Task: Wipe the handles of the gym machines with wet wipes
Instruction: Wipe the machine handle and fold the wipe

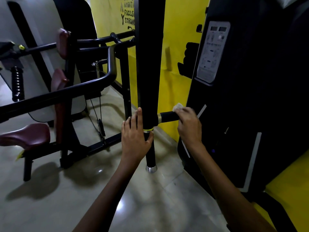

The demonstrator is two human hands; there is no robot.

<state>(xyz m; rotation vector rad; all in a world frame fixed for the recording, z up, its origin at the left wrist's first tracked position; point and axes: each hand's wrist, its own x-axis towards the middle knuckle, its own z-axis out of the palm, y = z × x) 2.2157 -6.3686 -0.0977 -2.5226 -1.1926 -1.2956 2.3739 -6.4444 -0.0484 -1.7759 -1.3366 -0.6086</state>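
Under my right grip [187, 121], curled round the wet wipe [178, 107], lies the side handle [168, 116]. My left grip [135, 138], fingers straight, steadies the padded post [148, 64]. I'd wipe outward, wrapping fully.

Both forearms are bare (no sleeves, watch or rings showing).

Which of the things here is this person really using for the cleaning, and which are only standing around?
In use: wet wipe, side handle, black padded arm, left hand, right hand.

Standing around: maroon seat, instruction placard, yellow wall.
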